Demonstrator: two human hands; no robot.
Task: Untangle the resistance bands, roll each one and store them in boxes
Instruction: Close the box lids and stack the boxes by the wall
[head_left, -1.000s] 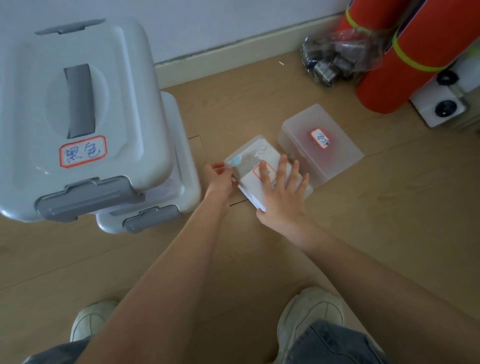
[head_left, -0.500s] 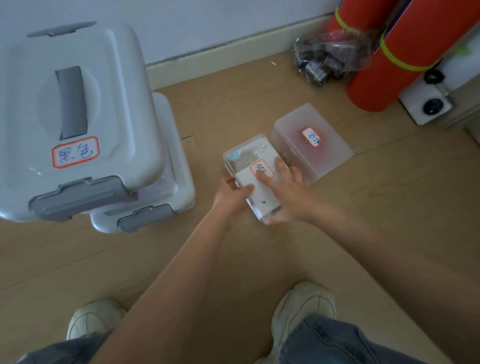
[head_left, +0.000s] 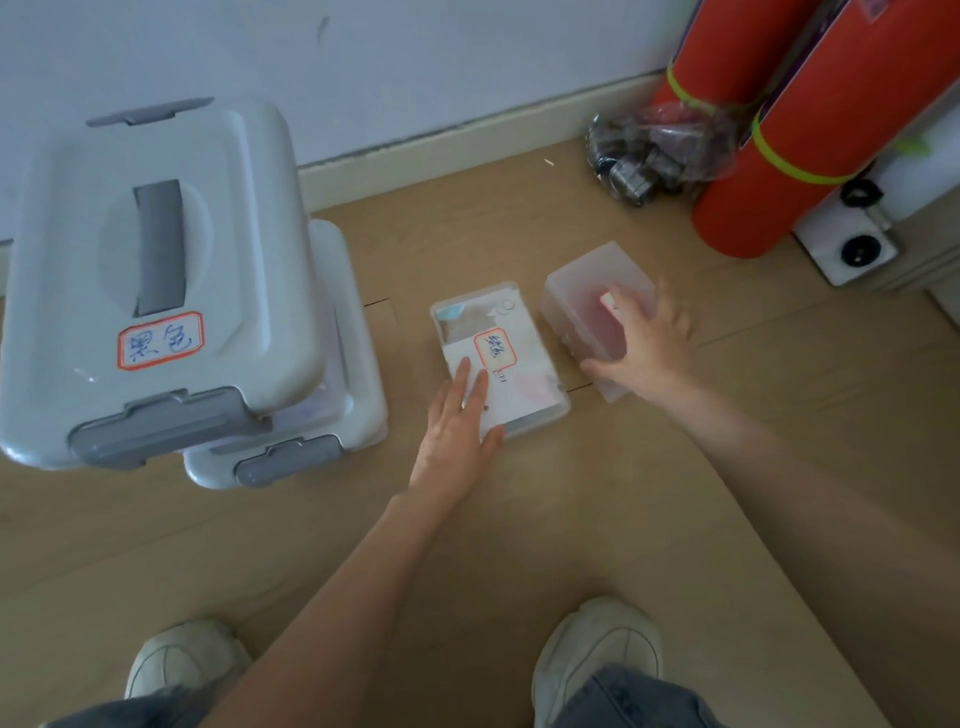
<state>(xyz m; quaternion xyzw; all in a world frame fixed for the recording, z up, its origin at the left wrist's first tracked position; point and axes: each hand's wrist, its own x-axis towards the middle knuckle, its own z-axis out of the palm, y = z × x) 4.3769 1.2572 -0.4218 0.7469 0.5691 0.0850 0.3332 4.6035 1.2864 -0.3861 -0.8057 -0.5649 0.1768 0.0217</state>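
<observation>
Head view: we saw the left hand lying flat, fingers straight, on the labelled clear box; the right hand, blurred, seemingly spread over the frosted box.

A pale wood-plank floor carries everything. At the left of the frame stand two stacked light grey plastic storage bins with dark grey latches, the lower one resting on the floor. At centre lies a flat clear plastic box with a red-edged label, and just beside it to the right a frosted translucent plastic box with something reddish inside. At upper right two orange rolled mats stand on end, with a crumpled clear plastic bag of dark items beside them. Two white sneakers stand at the bottom.
</observation>
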